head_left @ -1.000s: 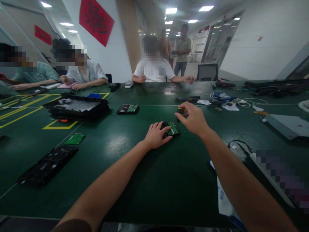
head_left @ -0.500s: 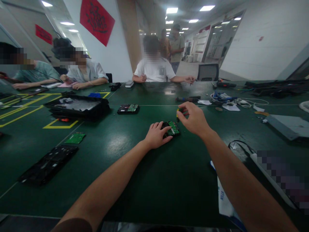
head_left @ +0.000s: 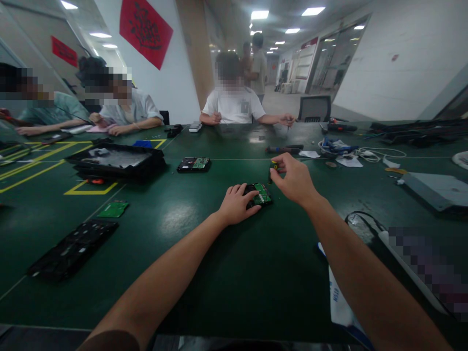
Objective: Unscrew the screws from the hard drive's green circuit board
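My left hand (head_left: pixel 236 204) rests on a small black device with a green circuit board (head_left: pixel 260 195), its fingers curled over the near left edge and pressing it to the dark green table (head_left: pixel 204 253). Just right of the board, my right hand (head_left: pixel 294 179) pinches the handle of a small screwdriver (head_left: pixel 272 170) that stands upright, with its tip down by the board's far right corner. Both forearms reach in from the bottom of the view.
A second black device with a board (head_left: pixel 194 165) lies further back. To the left lie a black tray (head_left: pixel 115 162), a loose green board (head_left: pixel 113 210) and a flat black panel (head_left: pixel 72 249). Cables and tools (head_left: pixel 341 148) sit at the right. Other people sit across the table.
My right hand has shifted slightly on the screwdriver's handle, as if turning it. My left hand and the board have stayed put. A person standing in the background has walked off to the left.
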Tool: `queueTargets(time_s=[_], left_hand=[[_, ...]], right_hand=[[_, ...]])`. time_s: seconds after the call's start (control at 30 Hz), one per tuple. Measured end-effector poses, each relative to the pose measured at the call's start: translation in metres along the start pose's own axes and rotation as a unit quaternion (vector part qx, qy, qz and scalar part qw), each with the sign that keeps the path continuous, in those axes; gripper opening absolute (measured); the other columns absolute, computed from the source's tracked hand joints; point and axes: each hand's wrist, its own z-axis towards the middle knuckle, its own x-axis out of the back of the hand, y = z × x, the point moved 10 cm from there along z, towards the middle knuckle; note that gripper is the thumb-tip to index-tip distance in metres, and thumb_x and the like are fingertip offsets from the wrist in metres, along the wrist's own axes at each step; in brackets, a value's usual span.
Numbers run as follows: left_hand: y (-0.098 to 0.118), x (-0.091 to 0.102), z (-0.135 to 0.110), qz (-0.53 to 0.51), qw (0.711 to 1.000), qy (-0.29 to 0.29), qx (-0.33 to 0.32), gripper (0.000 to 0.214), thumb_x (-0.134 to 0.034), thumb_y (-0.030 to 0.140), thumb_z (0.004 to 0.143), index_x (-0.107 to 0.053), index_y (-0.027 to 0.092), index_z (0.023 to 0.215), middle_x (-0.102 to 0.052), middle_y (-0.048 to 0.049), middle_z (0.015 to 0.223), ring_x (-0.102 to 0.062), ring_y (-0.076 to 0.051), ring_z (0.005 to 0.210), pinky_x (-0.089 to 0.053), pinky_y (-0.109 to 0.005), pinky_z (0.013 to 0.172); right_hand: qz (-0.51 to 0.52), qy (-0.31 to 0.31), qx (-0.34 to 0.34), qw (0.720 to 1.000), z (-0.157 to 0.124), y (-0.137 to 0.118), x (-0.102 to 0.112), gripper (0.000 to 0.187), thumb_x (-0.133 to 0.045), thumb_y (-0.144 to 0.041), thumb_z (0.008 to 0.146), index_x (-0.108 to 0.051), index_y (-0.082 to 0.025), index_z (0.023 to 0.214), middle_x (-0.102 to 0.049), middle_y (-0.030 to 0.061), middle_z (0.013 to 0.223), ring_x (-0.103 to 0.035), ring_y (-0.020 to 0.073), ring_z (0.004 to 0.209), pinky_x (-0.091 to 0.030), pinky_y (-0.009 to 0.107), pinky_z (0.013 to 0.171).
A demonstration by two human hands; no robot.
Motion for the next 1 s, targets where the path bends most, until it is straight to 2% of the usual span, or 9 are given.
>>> queueTargets(time_s=[0.2, 0.3, 0.4, 0.5, 0.6, 0.7, 0.9, 1.0], left_hand=[[0.0, -0.001, 0.0, -0.005, 1.0, 0.002, 0.0, 0.06, -0.056, 0.066, 0.099, -0.059, 0.035, 0.15, -0.047, -0.0134, 0.158, -0.045, -0.041, 0.143, -0.037, -0.059, 0.116], [0.0, 0.0, 0.0, -0.001, 1.0, 0.004, 0.002, 0.06, -0.056, 0.066, 0.099, -0.059, 0.035, 0.15, -0.047, -0.0134, 0.158, -0.045, -0.04, 0.143, -0.037, -0.059, 0.116], [0.0, 0.0, 0.0, 0.002, 1.0, 0.004, 0.0, 0.06, -0.055, 0.067, 0.1, -0.059, 0.035, 0.15, -0.047, -0.0138, 0.159, -0.046, -0.04, 0.143, -0.038, -0.058, 0.115], [0.0, 0.0, 0.0, 0.001, 1.0, 0.0, -0.001, 0.061, -0.055, 0.067, 0.099, -0.058, 0.035, 0.151, -0.047, -0.0132, 0.159, -0.045, -0.04, 0.143, -0.039, -0.058, 0.115], [-0.001, -0.001, 0.0, 0.0, 1.0, -0.001, 0.001, 0.061, -0.056, 0.067, 0.099, -0.058, 0.036, 0.151, -0.047, -0.0126, 0.16, -0.045, -0.04, 0.144, -0.038, -0.058, 0.115], [-0.001, -0.001, 0.0, -0.002, 1.0, 0.002, 0.0, 0.061, -0.055, 0.067, 0.1, -0.058, 0.035, 0.151, -0.046, -0.0134, 0.16, -0.045, -0.041, 0.144, -0.037, -0.059, 0.116], [0.0, -0.001, 0.0, -0.004, 1.0, 0.002, -0.002, 0.06, -0.055, 0.067, 0.1, -0.058, 0.035, 0.151, -0.047, -0.0136, 0.159, -0.046, -0.041, 0.142, -0.037, -0.06, 0.116], [0.0, 0.0, 0.0, -0.007, 1.0, 0.0, -0.002, 0.061, -0.054, 0.067, 0.1, -0.058, 0.034, 0.151, -0.046, -0.0137, 0.159, -0.045, -0.041, 0.143, -0.037, -0.06, 0.116]], right_hand=[[-0.02, 0.0, 0.02, 1.0, 0.002, -0.001, 0.0, 0.019, -0.066, -0.036, 0.094, -0.062, -0.024, 0.109, -0.069, 0.0103, 0.105, -0.067, 0.0269, 0.091, -0.058, 0.044, 0.081], [-0.021, 0.0, 0.031, 0.999, 0.001, -0.005, 0.0, 0.017, -0.063, -0.031, 0.093, -0.062, -0.023, 0.108, -0.067, 0.0112, 0.106, -0.067, 0.0277, 0.095, -0.058, 0.045, 0.083], [0.0, 0.0, 0.014, 1.0, 0.001, -0.003, 0.0, 0.019, -0.062, -0.026, 0.091, -0.06, -0.023, 0.109, -0.069, 0.0116, 0.107, -0.067, 0.028, 0.095, -0.058, 0.045, 0.082], [0.003, -0.003, -0.001, 1.0, 0.001, 0.0, 0.0, 0.02, -0.065, -0.03, 0.092, -0.06, -0.023, 0.109, -0.07, 0.0103, 0.102, -0.068, 0.0276, 0.09, -0.058, 0.045, 0.08], [-0.015, -0.005, 0.019, 1.0, 0.001, -0.003, 0.0, 0.019, -0.067, -0.036, 0.093, -0.062, -0.024, 0.107, -0.07, 0.0104, 0.102, -0.068, 0.028, 0.091, -0.057, 0.045, 0.08], [-0.019, -0.006, 0.036, 0.999, 0.0, -0.006, -0.001, 0.019, -0.063, -0.032, 0.093, -0.064, -0.023, 0.111, -0.07, 0.0116, 0.107, -0.068, 0.0282, 0.094, -0.057, 0.045, 0.082], [0.004, 0.002, -0.009, 1.0, 0.0, 0.004, -0.002, 0.024, -0.065, -0.027, 0.091, -0.061, -0.022, 0.114, -0.072, 0.0113, 0.105, -0.07, 0.0275, 0.089, -0.059, 0.044, 0.078], [0.0, 0.002, 0.006, 1.0, 0.001, 0.003, -0.001, 0.023, -0.067, -0.031, 0.091, -0.06, -0.023, 0.112, -0.07, 0.0106, 0.105, -0.069, 0.0271, 0.09, -0.059, 0.043, 0.078]])
